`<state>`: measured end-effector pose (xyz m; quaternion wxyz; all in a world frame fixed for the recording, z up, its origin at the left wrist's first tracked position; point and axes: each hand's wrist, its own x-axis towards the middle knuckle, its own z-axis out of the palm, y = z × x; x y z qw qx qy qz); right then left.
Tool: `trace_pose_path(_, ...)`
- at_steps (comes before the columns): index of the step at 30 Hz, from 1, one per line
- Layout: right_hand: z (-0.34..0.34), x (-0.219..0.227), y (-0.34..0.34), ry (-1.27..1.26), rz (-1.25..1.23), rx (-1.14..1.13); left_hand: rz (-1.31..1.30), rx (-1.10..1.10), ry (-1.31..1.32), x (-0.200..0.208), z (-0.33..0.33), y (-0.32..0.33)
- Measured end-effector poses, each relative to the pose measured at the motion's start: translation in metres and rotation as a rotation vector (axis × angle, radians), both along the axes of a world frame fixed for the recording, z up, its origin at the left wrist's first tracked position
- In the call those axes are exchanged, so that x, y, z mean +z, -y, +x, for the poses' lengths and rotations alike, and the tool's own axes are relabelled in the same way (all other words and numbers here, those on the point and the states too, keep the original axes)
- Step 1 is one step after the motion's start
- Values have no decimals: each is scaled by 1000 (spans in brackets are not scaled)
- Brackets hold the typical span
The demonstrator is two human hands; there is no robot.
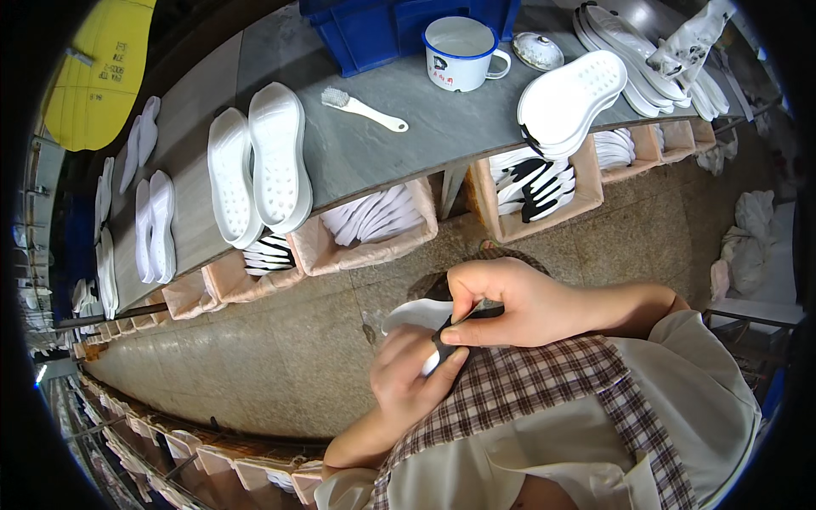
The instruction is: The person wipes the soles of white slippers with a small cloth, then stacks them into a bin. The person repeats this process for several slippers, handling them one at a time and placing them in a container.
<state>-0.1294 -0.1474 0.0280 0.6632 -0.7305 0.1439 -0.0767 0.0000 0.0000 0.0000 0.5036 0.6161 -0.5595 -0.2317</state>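
Close to my body, my left hand (401,372) is wrapped round a white shoe sole (415,314) with a black part (443,333) at its edge. My right hand (514,302) pinches this black part between thumb and fingers, its thumb tip close to the left hand's fingers. The fingers hide much of the sole, and I cannot tell whether the black part is joined to it. Beyond the hands, a pair of white soles (280,157) lies on the grey bench (357,153), beside a small white-handled brush (365,109).
Bins hold white pieces (374,214) and black-and-white pieces (535,191) below the bench edge. A white enamel mug (459,72), its lid (537,53) and a blue crate (365,38) stand at the back. A sole stack (569,98) overhangs the edge on the right.
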Motion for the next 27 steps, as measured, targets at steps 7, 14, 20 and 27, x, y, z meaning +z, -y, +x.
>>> trace_pose_path(7, 0, -10, 4, 61, 6, 13, 27, 10, -68, -5, -1, 2)
trace_pose_path(14, -8, -16, 1, 94, 43, 15, 94, 0, -109, -2, -4, -1)
trace_pose_path(20, -11, -14, 6, -122, 570, 0, 53, -3, -130, -3, 0, 2)
trace_pose_path(27, -5, -10, 0, 53, 2, -31, 57, -3, -94, -2, -1, 2)
